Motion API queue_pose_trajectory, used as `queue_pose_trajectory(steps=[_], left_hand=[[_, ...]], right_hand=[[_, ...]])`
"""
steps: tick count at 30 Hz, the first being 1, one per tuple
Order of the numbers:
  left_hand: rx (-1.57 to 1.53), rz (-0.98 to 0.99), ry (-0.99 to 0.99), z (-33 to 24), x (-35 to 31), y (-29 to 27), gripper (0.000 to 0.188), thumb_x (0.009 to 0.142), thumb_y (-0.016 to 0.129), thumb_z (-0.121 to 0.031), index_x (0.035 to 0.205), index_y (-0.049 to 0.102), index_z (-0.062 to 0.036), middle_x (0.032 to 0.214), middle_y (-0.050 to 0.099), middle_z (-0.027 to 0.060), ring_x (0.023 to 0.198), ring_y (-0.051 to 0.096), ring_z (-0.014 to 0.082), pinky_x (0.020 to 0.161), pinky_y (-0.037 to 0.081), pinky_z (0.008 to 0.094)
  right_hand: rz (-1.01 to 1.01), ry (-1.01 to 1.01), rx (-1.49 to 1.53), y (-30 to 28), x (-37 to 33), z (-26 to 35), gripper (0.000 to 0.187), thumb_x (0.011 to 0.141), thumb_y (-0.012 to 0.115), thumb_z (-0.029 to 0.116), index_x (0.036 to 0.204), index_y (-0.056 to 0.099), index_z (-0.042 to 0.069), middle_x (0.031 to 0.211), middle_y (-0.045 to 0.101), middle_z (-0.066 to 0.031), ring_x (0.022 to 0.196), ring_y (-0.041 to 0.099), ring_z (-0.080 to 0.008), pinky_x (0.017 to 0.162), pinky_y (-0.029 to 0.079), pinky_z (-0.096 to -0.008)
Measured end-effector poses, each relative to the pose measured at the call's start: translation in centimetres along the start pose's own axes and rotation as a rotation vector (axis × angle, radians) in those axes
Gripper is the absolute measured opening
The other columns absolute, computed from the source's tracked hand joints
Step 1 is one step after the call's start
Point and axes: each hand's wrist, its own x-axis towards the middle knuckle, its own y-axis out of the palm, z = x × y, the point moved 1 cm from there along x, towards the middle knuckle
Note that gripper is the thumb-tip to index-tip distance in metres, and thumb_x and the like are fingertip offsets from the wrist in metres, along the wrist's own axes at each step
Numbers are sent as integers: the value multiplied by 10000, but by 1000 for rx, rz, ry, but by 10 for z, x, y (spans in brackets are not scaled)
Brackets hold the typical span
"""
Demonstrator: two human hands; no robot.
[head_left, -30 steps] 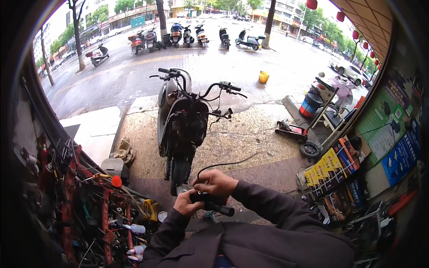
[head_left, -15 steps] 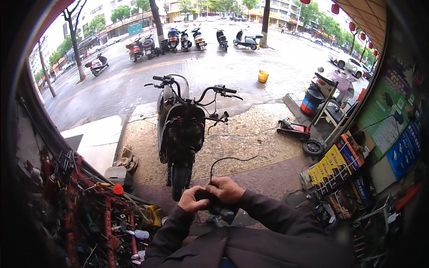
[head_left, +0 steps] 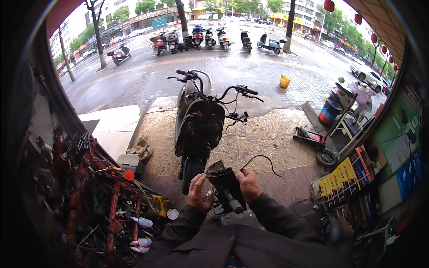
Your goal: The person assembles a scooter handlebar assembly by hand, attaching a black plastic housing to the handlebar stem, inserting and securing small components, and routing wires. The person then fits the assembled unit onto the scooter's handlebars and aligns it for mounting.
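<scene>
A black, curved, sheet-like piece (head_left: 225, 181) is in front of me; its exact kind I cannot make out. My right hand (head_left: 248, 185) pinches its right edge between thumb and fingers. A thin black cable (head_left: 264, 156) arcs away from beside that hand to the right. At the left edge of the piece is my left hand (head_left: 199, 194), thumb and fingers apart; whether its fingertips touch is unclear. A dark, rounded cylinder end (head_left: 237, 207) sticks out below the piece. Just beyond stands a scooter (head_left: 199, 125) with its front bodywork stripped and handlebars bare.
Red racks of tools and parts (head_left: 114, 214) crowd the left, with an orange-red cap (head_left: 129, 175) on top. To the right are a floor jack (head_left: 309, 135), a small wheel (head_left: 327, 157) and yellow boxes (head_left: 338, 177). A yellow bucket (head_left: 284, 81) stands outside near parked scooters.
My hands have spread apart, and the black piece now shows opened out between them. My left hand has loosened from it. The whole view has shifted, moving the scene rightward.
</scene>
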Motion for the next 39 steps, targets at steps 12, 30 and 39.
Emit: queue_pose_trajectory(steps=[12, 30, 39], left_hand=[[-598, 31, -141, -4, -17, -12, 706, 779, 670, -162, 1423, 394, -75, 1401, 384, 117, 1192, 506, 245, 861, 505, 383], [-877, 179, -390, -3, -2, -48, 597, 861, 716, -236, 1312, 426, 25, 1232, 556, 150, 1156, 544, 221, 957, 467, 369], [-1060, 85, -397, 11, 6, -75, 263, 863, 643, -40, 1111, 578, 18, 1239, 576, 174, 1080, 604, 236, 938, 500, 382]], right_hand=[[14, 92, 333, 48, -17, 15, 219, 998, 428, 133, 1022, 604, 4, 936, 671, -106, 763, 667, -170, 659, 565, -291], [-89, -78, -31, 85, -21, -30, 178, 978, 454, 160, 1067, 575, 65, 875, 620, -58, 751, 606, -161, 650, 501, -273], [54, 174, 198, 89, -24, -37, 130, 977, 510, 143, 1076, 537, 64, 818, 613, -51, 669, 612, -153, 550, 537, -294]])
